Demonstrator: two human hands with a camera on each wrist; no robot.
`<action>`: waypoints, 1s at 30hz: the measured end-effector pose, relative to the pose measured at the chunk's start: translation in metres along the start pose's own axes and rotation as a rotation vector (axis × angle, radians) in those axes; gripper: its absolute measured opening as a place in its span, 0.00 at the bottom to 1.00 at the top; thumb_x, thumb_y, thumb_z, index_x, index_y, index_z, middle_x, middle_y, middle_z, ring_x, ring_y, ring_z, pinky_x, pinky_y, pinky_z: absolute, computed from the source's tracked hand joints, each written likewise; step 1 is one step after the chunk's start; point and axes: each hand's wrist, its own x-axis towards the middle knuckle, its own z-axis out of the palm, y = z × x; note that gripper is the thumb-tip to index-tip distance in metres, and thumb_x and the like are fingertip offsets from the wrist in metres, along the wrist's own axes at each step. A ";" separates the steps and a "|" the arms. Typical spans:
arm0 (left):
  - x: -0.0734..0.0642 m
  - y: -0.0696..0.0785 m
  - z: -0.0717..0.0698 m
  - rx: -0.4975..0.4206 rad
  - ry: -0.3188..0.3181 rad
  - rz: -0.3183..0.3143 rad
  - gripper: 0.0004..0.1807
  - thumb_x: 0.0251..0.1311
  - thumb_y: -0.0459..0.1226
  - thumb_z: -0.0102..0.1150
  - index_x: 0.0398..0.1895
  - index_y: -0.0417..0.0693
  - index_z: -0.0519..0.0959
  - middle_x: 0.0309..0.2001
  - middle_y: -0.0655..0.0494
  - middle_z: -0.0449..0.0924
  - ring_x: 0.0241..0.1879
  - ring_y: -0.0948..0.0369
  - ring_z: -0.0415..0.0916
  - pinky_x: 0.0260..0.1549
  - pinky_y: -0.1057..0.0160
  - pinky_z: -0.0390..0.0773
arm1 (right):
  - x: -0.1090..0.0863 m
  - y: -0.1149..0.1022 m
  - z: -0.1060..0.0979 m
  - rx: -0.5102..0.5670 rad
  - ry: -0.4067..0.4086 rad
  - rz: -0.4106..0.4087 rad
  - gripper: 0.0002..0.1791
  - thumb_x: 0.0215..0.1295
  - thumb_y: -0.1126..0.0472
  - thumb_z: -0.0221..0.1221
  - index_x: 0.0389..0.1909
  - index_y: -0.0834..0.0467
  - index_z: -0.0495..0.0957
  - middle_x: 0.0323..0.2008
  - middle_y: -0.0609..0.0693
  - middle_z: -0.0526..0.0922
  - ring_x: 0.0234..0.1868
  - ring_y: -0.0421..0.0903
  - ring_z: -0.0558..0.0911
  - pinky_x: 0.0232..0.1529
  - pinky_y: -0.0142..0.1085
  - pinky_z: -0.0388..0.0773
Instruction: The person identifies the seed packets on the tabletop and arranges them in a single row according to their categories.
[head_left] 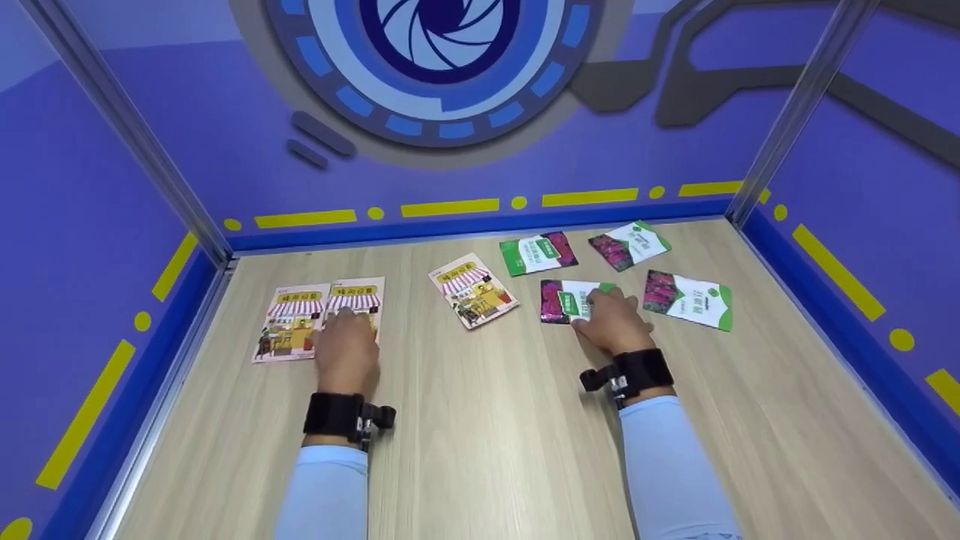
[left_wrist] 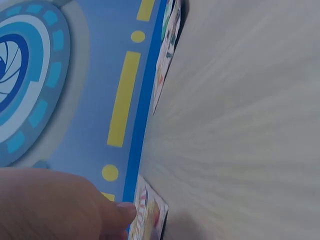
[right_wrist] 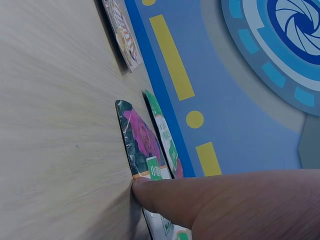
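Observation:
Two pink seed packets with a striped awning picture lie side by side at the left of the table. My left hand [head_left: 346,351] rests over the inner packet [head_left: 358,289], hiding its lower part, close beside the outer packet [head_left: 285,324]. In the left wrist view the thumb [left_wrist: 120,212] is right at that inner packet; I cannot tell whether its fingers grip it. My right hand [head_left: 616,322] holds a green-and-white flower seed packet [head_left: 556,301] flat near the table. Its thumb [right_wrist: 150,192] is at the near edge, with the other fingers reaching over the far side.
A third awning packet [head_left: 474,291] lies tilted in the middle. Around the right hand are more flower packets: one behind [head_left: 538,253], one at the back right [head_left: 630,244] and one farther right [head_left: 688,300]. Blue-purple walls [head_left: 480,180] enclose the wooden table [head_left: 480,450].

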 end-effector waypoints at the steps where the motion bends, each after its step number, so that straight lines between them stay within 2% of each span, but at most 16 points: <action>1: 0.002 0.003 0.001 -0.014 0.006 0.010 0.07 0.54 0.35 0.57 0.35 0.44 0.79 0.38 0.46 0.70 0.37 0.47 0.67 0.31 0.43 0.63 | 0.000 0.000 0.000 -0.002 0.001 0.000 0.36 0.51 0.42 0.62 0.59 0.55 0.67 0.55 0.58 0.62 0.51 0.62 0.59 0.34 0.73 0.51; 6: 0.008 0.030 0.004 -0.061 -0.005 0.065 0.13 0.55 0.44 0.59 0.42 0.51 0.80 0.40 0.51 0.71 0.38 0.51 0.68 0.33 0.45 0.65 | 0.001 0.001 0.000 -0.006 0.008 -0.007 0.37 0.50 0.41 0.62 0.59 0.55 0.67 0.57 0.58 0.61 0.52 0.64 0.58 0.34 0.75 0.50; 10: 0.007 0.064 0.009 -0.056 -0.014 0.124 0.15 0.53 0.45 0.60 0.43 0.53 0.80 0.40 0.54 0.72 0.38 0.52 0.69 0.32 0.46 0.67 | 0.001 0.000 0.000 -0.003 0.002 -0.003 0.37 0.51 0.41 0.62 0.59 0.55 0.67 0.56 0.58 0.61 0.52 0.63 0.58 0.35 0.75 0.49; 14: 0.003 0.101 0.016 -0.061 -0.050 0.218 0.16 0.53 0.48 0.59 0.43 0.53 0.79 0.41 0.55 0.70 0.38 0.53 0.68 0.34 0.47 0.67 | 0.001 0.000 -0.001 -0.001 0.002 0.004 0.36 0.51 0.41 0.62 0.59 0.55 0.67 0.57 0.57 0.61 0.52 0.63 0.58 0.35 0.74 0.49; 18: -0.001 0.128 0.023 -0.106 -0.089 0.288 0.22 0.54 0.49 0.58 0.50 0.50 0.76 0.50 0.52 0.69 0.48 0.53 0.65 0.41 0.46 0.65 | 0.002 0.001 -0.001 -0.002 0.001 0.010 0.36 0.51 0.41 0.62 0.59 0.54 0.67 0.58 0.57 0.60 0.53 0.62 0.58 0.36 0.74 0.49; 22: -0.003 0.138 0.029 -0.122 -0.125 0.320 0.31 0.55 0.48 0.58 0.62 0.50 0.67 0.60 0.52 0.62 0.58 0.54 0.59 0.47 0.45 0.62 | 0.003 0.003 -0.001 -0.002 -0.004 0.012 0.37 0.51 0.41 0.61 0.60 0.55 0.66 0.58 0.58 0.60 0.53 0.63 0.58 0.36 0.75 0.48; 24: -0.005 0.136 0.033 -0.120 -0.149 0.344 0.33 0.55 0.48 0.58 0.64 0.49 0.63 0.62 0.52 0.60 0.60 0.55 0.57 0.49 0.46 0.61 | 0.003 0.003 0.000 -0.006 -0.004 0.015 0.37 0.50 0.41 0.62 0.60 0.54 0.67 0.57 0.58 0.60 0.53 0.63 0.58 0.36 0.74 0.48; 27: -0.006 0.132 0.037 -0.110 -0.187 0.377 0.34 0.56 0.49 0.57 0.64 0.48 0.63 0.63 0.53 0.60 0.61 0.55 0.55 0.50 0.44 0.58 | 0.003 0.002 0.000 -0.009 0.000 0.017 0.37 0.50 0.40 0.62 0.59 0.53 0.67 0.57 0.58 0.60 0.52 0.62 0.58 0.35 0.74 0.49; 30: -0.007 0.127 0.039 -0.088 -0.193 0.385 0.31 0.56 0.50 0.56 0.61 0.47 0.67 0.60 0.52 0.63 0.59 0.54 0.58 0.50 0.42 0.57 | 0.003 0.002 0.000 -0.011 -0.007 0.007 0.37 0.50 0.40 0.61 0.59 0.53 0.67 0.58 0.58 0.59 0.53 0.63 0.57 0.35 0.75 0.49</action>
